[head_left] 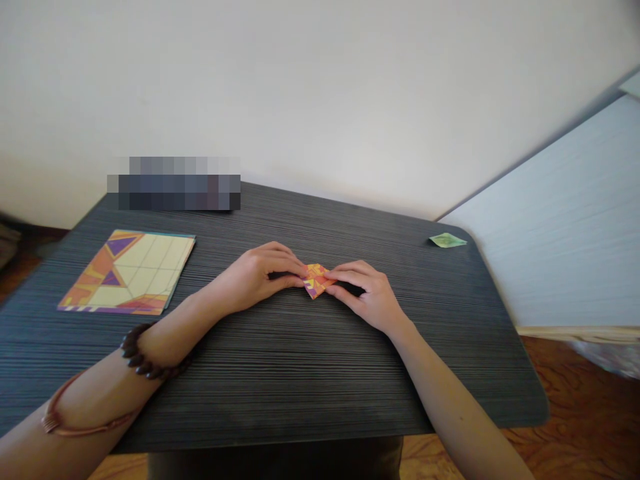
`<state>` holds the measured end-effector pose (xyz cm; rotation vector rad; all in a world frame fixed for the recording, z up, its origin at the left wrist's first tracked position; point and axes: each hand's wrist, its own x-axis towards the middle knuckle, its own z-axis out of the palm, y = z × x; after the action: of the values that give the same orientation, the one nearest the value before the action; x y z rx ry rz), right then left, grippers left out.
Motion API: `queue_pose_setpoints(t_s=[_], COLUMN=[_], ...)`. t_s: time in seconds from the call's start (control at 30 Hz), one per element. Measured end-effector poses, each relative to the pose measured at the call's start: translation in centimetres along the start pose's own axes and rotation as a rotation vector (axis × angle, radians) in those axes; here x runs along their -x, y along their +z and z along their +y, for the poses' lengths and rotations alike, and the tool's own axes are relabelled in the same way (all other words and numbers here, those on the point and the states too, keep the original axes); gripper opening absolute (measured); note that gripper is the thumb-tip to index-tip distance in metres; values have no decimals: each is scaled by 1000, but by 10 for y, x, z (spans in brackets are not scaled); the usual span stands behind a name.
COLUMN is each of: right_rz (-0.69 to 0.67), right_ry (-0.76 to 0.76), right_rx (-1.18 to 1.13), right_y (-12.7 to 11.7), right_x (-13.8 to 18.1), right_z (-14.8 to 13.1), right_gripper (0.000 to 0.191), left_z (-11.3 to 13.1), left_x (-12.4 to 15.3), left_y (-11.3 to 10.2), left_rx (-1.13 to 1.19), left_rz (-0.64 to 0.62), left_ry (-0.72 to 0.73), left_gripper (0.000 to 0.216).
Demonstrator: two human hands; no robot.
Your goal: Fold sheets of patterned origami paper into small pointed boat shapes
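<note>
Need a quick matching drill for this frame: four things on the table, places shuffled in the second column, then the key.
Things:
1. small orange folded paper
2. patterned paper sheets
3. green folded paper
4. dark bead bracelet

Places:
A. near the far right corner of the table
B. on the left wrist
C. pinched between the fingers of the left hand and the right hand
D. flat on the left side of the table

Pairs: 1-C, 2-D, 3-A, 4-B
</note>
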<state>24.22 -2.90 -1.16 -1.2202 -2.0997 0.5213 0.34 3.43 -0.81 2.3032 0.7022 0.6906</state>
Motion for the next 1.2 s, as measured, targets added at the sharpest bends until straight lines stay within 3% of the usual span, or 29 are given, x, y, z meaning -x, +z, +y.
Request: queue_pose_setpoints(t_s=[0.23, 0.43, 0.6, 0.77, 0.97, 1.2], right_rz=[1, -19, -58, -56, -84, -15], right_ry=[-4, -42, -71, -100, -77, 19], right_rx=[78, 128, 213, 267, 301, 198], right_y=[0, 2, 2, 4, 6, 9], right_x=[0, -1, -2, -1, 1, 0], right_z=[-1, -2, -3, -3, -3, -3], right_gripper=[23, 23, 23, 22, 23, 22], left_z=[0, -2, 6, 11, 15, 14], left_x=[1, 3, 5, 5, 4, 4], left_y=[0, 4, 5, 7, 10, 11], left_rx=[-57, -249, -366, -456, -485, -373], left_rz=[5, 31, -84, -95, -76, -58], left_ry=[9, 109, 171, 155, 118, 79], left_gripper=[22, 22, 29, 29, 25, 27])
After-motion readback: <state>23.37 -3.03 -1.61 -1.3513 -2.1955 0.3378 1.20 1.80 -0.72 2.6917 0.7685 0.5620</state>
